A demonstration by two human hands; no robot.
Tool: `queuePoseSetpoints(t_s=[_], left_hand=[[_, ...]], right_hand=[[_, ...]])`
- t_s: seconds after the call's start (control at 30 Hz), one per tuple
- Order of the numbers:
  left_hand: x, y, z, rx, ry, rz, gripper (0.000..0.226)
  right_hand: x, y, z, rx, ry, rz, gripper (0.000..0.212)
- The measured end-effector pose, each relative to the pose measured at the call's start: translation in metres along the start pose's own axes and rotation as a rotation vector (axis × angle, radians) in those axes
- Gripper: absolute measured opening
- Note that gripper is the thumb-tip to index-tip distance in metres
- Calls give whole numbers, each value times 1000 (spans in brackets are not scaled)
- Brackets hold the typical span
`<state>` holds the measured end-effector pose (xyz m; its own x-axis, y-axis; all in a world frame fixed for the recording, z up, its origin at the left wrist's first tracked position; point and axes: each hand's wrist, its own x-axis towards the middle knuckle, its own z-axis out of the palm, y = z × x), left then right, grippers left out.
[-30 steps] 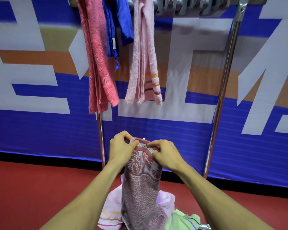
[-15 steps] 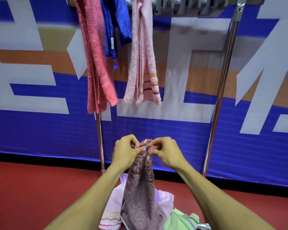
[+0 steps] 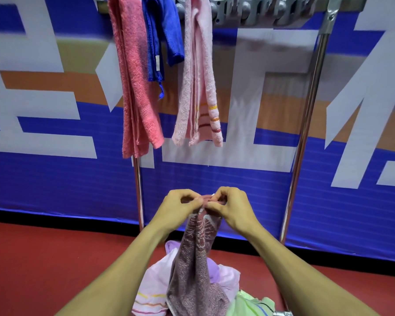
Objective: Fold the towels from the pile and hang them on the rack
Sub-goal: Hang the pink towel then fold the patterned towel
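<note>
Three hung towels [image 3: 164,71] crowd the rack [image 3: 306,137] bar's left; its right stretch hangs bare.

rack [image 3: 306,124]: top bar cut by upper edge | pile [image 3: 224,279]: bottom cut off | mauve towel [image 3: 196,270]: top corners hidden in both grips

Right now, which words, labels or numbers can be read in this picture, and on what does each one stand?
Banner: large white shapes, cropped; no word readable.
Blue towel: small white tag, too small to read.
Mauve towel: a white tag shows between the hands, unreadable.
</note>
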<state>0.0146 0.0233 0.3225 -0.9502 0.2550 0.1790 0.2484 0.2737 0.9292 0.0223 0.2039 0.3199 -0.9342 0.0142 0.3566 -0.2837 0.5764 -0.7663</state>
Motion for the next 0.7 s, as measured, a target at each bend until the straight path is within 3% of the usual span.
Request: queuePoseSetpoints(t_s=[0.13, 0.23, 0.33, 0.53, 0.7], left_hand=[[-3, 0, 1, 139, -50, -2, 35], [-1, -1, 5, 328, -15, 40, 14], [1, 5, 6, 411, 100, 136, 9], [-3, 16, 6, 214, 274, 300, 17], [4, 38, 5, 206, 555, 494, 12]], right_hand=[[-1, -5, 5, -58, 53, -48, 29], [-3, -12, 4, -5, 58, -100, 27], [-2, -20, -5, 32, 43, -156, 27], [6, -19, -18, -275, -156, -238, 31], [5, -47, -25, -176, 243, -422, 14]])
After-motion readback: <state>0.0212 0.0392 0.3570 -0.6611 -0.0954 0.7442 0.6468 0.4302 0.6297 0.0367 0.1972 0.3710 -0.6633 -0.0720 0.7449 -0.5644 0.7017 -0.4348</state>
